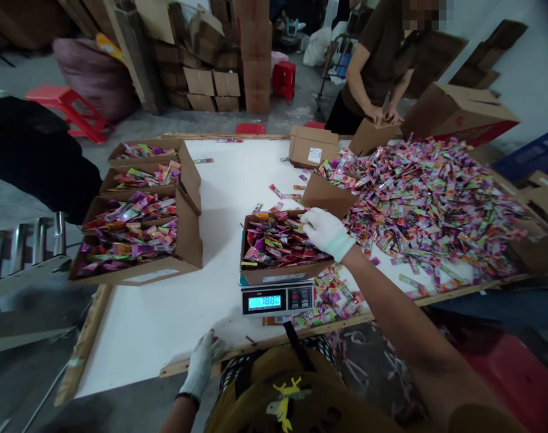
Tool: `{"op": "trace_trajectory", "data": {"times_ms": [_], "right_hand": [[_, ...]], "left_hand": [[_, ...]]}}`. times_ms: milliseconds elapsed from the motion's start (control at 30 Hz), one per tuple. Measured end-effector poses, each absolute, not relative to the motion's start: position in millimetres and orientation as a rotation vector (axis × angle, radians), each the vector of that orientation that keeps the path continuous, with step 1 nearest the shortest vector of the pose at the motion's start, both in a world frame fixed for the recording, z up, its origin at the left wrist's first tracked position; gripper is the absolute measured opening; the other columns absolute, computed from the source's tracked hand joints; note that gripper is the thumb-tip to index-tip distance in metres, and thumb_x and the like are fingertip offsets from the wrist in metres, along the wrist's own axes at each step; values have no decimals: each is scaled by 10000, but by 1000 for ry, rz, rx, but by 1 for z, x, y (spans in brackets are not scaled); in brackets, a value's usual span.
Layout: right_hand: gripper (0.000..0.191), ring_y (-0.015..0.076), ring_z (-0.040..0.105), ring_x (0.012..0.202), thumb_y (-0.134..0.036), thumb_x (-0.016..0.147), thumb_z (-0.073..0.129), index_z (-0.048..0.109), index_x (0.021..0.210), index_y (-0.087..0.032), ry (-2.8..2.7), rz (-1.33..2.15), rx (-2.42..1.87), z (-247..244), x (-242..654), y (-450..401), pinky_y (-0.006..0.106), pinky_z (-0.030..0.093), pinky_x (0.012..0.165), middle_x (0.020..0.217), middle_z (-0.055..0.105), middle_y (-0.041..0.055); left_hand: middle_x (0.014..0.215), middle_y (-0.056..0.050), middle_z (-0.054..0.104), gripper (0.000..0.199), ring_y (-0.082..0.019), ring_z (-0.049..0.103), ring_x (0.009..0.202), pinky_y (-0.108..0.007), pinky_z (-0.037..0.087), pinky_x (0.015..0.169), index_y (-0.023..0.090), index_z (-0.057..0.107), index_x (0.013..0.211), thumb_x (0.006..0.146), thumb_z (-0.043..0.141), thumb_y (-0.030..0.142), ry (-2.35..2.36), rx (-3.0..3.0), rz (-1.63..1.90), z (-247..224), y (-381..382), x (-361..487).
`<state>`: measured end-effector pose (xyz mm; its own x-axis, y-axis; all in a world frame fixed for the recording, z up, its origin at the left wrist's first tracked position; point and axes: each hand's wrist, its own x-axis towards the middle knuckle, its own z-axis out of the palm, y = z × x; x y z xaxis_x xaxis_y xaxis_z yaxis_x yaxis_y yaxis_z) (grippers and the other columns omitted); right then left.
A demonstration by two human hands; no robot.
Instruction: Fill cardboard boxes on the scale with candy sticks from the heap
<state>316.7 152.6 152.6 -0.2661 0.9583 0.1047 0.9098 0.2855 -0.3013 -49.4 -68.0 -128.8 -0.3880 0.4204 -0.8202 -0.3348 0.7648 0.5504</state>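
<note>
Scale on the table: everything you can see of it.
The scale has a grey, plastic-looking front, a lit blue display seemingly reading 1880 (decimal point unclear) and a dark button panel. It sits flat on the white table near its edge. An open carton of packets rests on top, hiding most of its platform; loose packets lie by its right end.

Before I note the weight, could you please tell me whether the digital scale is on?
The digital scale is on: its display glows blue and shows digits.
</note>
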Motion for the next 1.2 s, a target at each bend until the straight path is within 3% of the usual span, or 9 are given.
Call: {"op": "trace_trajectory", "data": {"times_ms": [133,300,467,533,700,800,933,1067,1200], "right_hand": [[203,230,678,991,-163,956,526,722,1010,-155,-2174,239,-1644,177,348,149,347,527,947,1032,746,107],[164,212,652,725,-300,938,593,712,1004,-210,-1851,145,-1686,221,405,112,348,528,718,837,718,55],[335,330,704,916,-422,967,593,734,1168,-195,-1577,-249,-2103,243,460,68,464,527,868,1009,735,134],[431,318,705,876,-437,913,653,715,1239,-162,-1428,-321,-2204,241,466,61,455,521,843,1037,736,145],[341,193,630,664,-420,862,678,729,1094,-175,-1580,33,-1992,218,448,64,326,481,656,832,717,66],[270,209,661,747,-408,899,645,728,1041,-193,-1887,268,-1794,200,435,67,348,531,719,922,725,76],[420,192,662,752,-390,891,719,722,1270,-209,-2102,452,-1696,172,414,68,350,580,745,1132,698,96],[254,248,706,933,-315,936,648,805,1113,-224,-2283,445,-1626,151,394,74,380,588,865,1114,698,114],[268,224,719,888,-284,992,550,810,958,-231,-2192,476,-1554,163,406,72,342,586,819,964,736,83]], "left_hand": [[973,-75,683,117,-224,727,863,-324,602,787,236,605,1015,909,634,273,1767,36,861,-130,-73,-46],[957,-61,665,116,-194,689,764,-303,576,694,200,614,1004,927,636,284,1784,12,848,-128,-70,-43],[902,-59,648,113,-201,675,732,-327,572,715,188,617,961,873,647,251,1802,29,851,-118,-58,-45],[947,-64,654,119,-192,683,773,-333,576,771,185,620,966,874,640,258,1803,66,885,-104,-40,-50],[1143,-60,684,315,-195,705,1019,-335,574,914,208,661,1085,857,718,417,1655,390,1167,-33,43,-63],[1200,-98,701,467,-219,689,1069,-352,577,907,195,675,1131,788,795,488,1520,630,1368,20,95,-55],[1252,-112,718,554,-208,704,1038,-344,577,905,192,683,1171,732,822,500,1430,761,1436,71,137,-22],[1275,-157,729,544,-262,709,1130,-373,590,902,170,702,1149,720,814,486,1381,822,1434,88,147,15],[1292,-159,728,547,-273,733,1079,-400,606,876,183,693,1151,726,797,511,1441,820,1355,86,138,29]]}}
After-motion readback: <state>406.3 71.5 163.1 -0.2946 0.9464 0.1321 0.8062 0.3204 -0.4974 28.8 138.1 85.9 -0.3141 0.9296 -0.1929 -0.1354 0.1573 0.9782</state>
